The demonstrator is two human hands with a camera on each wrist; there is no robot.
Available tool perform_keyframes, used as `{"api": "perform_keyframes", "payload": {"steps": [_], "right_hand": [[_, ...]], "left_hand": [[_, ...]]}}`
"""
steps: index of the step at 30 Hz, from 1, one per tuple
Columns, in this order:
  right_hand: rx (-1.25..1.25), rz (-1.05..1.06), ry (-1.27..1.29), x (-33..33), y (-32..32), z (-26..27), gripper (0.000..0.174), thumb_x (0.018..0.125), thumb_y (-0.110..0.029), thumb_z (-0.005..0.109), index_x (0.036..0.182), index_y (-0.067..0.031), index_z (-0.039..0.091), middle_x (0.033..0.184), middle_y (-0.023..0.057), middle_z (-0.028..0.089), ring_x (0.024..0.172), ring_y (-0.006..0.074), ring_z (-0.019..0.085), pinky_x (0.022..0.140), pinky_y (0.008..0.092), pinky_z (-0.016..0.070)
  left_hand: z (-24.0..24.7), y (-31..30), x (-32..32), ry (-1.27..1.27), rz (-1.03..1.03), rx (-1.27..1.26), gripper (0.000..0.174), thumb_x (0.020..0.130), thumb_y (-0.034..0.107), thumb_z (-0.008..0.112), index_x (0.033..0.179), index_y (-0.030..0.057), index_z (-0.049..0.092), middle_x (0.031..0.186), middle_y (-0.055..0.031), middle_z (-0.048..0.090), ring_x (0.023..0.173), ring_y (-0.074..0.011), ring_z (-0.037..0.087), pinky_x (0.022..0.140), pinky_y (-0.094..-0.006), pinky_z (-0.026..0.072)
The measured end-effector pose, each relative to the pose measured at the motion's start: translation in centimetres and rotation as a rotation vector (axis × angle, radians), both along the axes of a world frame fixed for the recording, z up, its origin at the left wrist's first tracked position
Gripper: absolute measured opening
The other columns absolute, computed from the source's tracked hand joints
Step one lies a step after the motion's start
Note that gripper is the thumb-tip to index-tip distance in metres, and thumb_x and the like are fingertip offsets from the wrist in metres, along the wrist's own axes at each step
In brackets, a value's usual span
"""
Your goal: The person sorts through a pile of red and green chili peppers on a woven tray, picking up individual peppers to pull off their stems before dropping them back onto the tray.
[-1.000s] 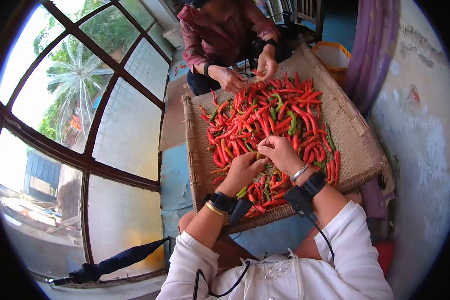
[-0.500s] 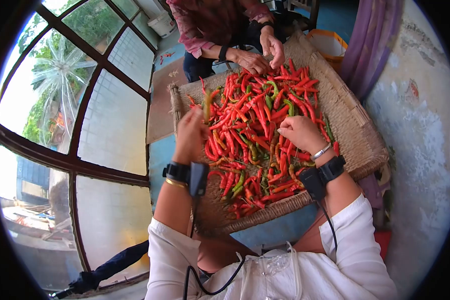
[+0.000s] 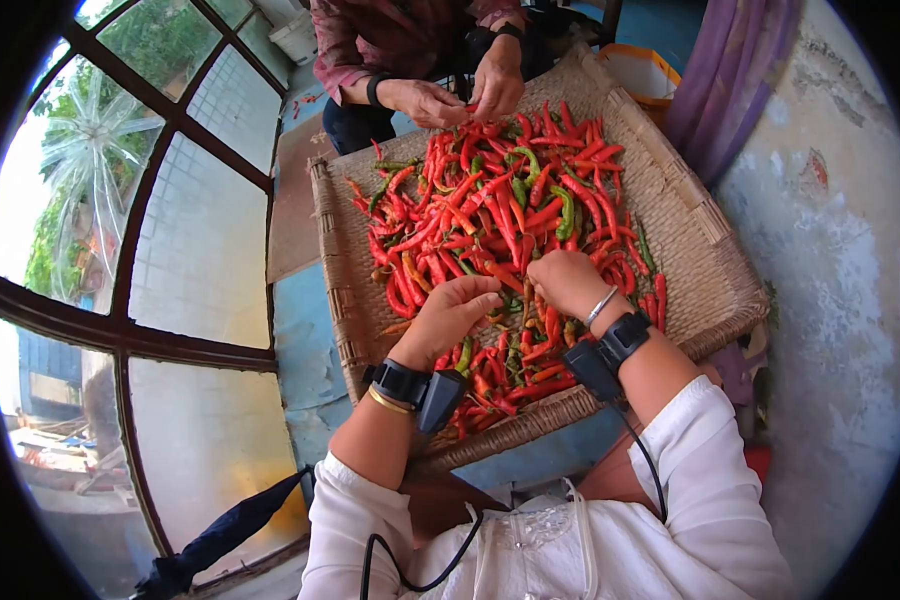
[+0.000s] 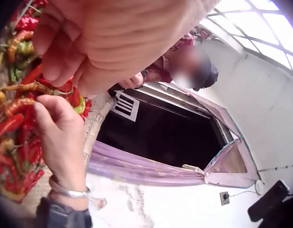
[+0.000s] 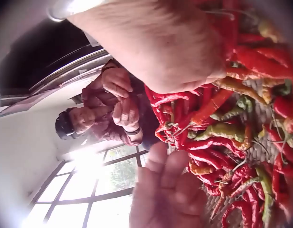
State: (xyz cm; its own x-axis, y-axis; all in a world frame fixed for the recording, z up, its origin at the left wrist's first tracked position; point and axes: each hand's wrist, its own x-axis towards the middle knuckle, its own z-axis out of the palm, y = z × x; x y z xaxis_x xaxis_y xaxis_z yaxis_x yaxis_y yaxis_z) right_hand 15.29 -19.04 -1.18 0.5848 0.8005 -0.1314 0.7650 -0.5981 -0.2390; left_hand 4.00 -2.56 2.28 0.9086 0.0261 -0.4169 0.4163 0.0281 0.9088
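Red, orange and green peppers [image 3: 490, 215] lie heaped on a woven tray [image 3: 670, 190]. Over the near part of the heap, my left hand [image 3: 448, 318] hovers with loosely bent fingers and nothing visible in them; the right wrist view also shows this hand [image 5: 170, 192] with its fingers apart. Just to its right, my right hand [image 3: 572, 288] reaches down into the peppers. In the left wrist view the right hand [image 4: 63, 137] pinches the end of an orange-red pepper [image 4: 18, 105] between thumb and forefinger. Its fingertips are hidden in the right wrist view.
Across the tray, another person's hands [image 3: 465, 95] work together at its far edge. A window [image 3: 200, 220] stands on the left, with a dark umbrella [image 3: 220, 535] below it. An orange-rimmed bucket [image 3: 642, 75] and a purple curtain [image 3: 725, 80] are at the back right.
My left hand, raised at the left with a yellowish pepper half a second ago, has come down and right without it. My right hand has moved slightly left and down. The head view has shifted.
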Motion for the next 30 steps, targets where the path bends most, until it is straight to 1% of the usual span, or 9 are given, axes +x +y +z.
{"api": "perform_keyframes", "payload": {"steps": [3, 5, 6, 8, 12, 14, 16, 20, 30], "right_hand": [[0.299, -0.029, 0.111, -0.4, 0.2, 2.0, 0.007, 0.074, -0.009, 0.057, 0.078, -0.0049, 0.061, 0.073, 0.0114, 0.061, 0.071, 0.0308, 0.06, 0.063, 0.0407, 0.0484], [0.674, -0.037, 0.401, -1.0, 0.7, 2.9, 0.007, 0.077, -0.009, 0.058, 0.083, -0.0051, 0.06, 0.067, 0.0066, 0.058, 0.059, 0.0162, 0.058, 0.054, 0.0284, 0.0471], [0.668, -0.034, 0.408, -1.1, 0.8, 3.2, 0.007, 0.077, -0.009, 0.058, 0.083, -0.0051, 0.06, 0.067, 0.0066, 0.058, 0.059, 0.0162, 0.058, 0.054, 0.0284, 0.0471], [0.804, -0.262, 0.963, -1.2, 1.1, 3.5, 0.01, 0.081, -0.011, 0.056, 0.087, -0.0028, 0.059, 0.066, 0.0013, 0.056, 0.055, 0.0062, 0.054, 0.048, 0.02, 0.0438], [0.929, -0.441, 1.115, 0.2, 0.2, 3.7, 0.018, 0.087, -0.016, 0.049, 0.093, -0.002, 0.058, 0.067, -0.0003, 0.056, 0.056, 0.0028, 0.053, 0.046, 0.0163, 0.0423], [0.823, -0.446, 0.981, 1.2, -0.3, 2.8, 0.019, 0.086, -0.018, 0.051, 0.091, -0.0021, 0.06, 0.068, 0.002, 0.058, 0.058, 0.0065, 0.055, 0.05, 0.0211, 0.0448], [0.625, -0.154, 0.342, 1.6, -0.1, 0.6, 0.015, 0.079, -0.019, 0.056, 0.086, -0.0076, 0.062, 0.073, 0.0088, 0.062, 0.065, 0.0239, 0.06, 0.06, 0.0324, 0.0482], [0.12, 0.081, 0.021, -0.7, 0.7, -0.3, 0.014, 0.075, -0.013, 0.056, 0.087, -0.0074, 0.061, 0.079, 0.0098, 0.061, 0.077, 0.0277, 0.059, 0.066, 0.0387, 0.0478], [-0.071, 0.205, -0.147, -1.3, 0.7, -1.6, 0.01, 0.076, -0.008, 0.05, 0.079, -0.0074, 0.059, 0.076, 0.01, 0.061, 0.076, 0.0257, 0.062, 0.062, 0.0373, 0.0493]], "left_hand": [[-0.8, -0.2, -0.1, -0.055, 0.02, 0.055, 0.022, 0.086, 0.017, 0.055, 0.105, 0.0044, 0.055, 0.078, 0.0051, 0.056, 0.06, -0.0018, 0.046, 0.053, -0.0161, 0.0401], [-1.1, -0.2, -0.1, -0.094, 0.043, 0.066, 0.021, 0.086, 0.017, 0.055, 0.103, 0.0043, 0.055, 0.077, 0.0054, 0.055, 0.059, -0.0017, 0.046, 0.051, -0.0159, 0.0397], [-1.0, -0.3, 0.1, -0.064, -0.049, 0.048, 0.02, 0.086, 0.018, 0.055, 0.101, 0.0042, 0.055, 0.077, 0.0051, 0.055, 0.058, -0.0016, 0.046, 0.05, -0.0159, 0.0395], [-1.0, -0.3, -0.2, -0.028, -0.133, 0.021, 0.018, 0.087, 0.018, 0.055, 0.098, 0.0041, 0.056, 0.077, 0.0048, 0.056, 0.057, -0.0014, 0.046, 0.049, -0.0159, 0.0392], [-0.1, 0.6, -0.1, 0.0, -0.085, -0.007, 0.015, 0.087, 0.019, 0.055, 0.093, 0.0057, 0.058, 0.071, 0.0033, 0.058, 0.054, -0.0015, 0.046, 0.049, -0.0168, 0.0392], [0.4, 2.1, 0.2, -0.078, 0.063, 0.093, 0.016, 0.089, 0.02, 0.051, 0.092, 0.0063, 0.058, 0.069, 0.0031, 0.058, 0.054, -0.0025, 0.048, 0.05, -0.0162, 0.0398], [1.0, 3.8, 0.5, -0.26, 0.32, -0.172, 0.021, 0.09, 0.023, 0.048, 0.098, 0.0047, 0.055, 0.078, -0.0007, 0.06, 0.056, -0.0045, 0.05, 0.051, -0.0171, 0.0416], [0.6, 4.7, 0.8, -0.266, 0.61, -0.439, 0.026, 0.09, 0.026, 0.048, 0.104, 0.003, 0.048, 0.094, -0.0057, 0.057, 0.059, -0.0067, 0.052, 0.053, -0.0191, 0.0436], [-0.5, 0.6, 0.6, -0.043, -0.024, 0.022, 0.027, 0.089, 0.017, 0.051, 0.112, 0.0033, 0.052, 0.087, 0.0009, 0.061, 0.066, -0.0035, 0.052, 0.059, -0.017, 0.0444]]}}
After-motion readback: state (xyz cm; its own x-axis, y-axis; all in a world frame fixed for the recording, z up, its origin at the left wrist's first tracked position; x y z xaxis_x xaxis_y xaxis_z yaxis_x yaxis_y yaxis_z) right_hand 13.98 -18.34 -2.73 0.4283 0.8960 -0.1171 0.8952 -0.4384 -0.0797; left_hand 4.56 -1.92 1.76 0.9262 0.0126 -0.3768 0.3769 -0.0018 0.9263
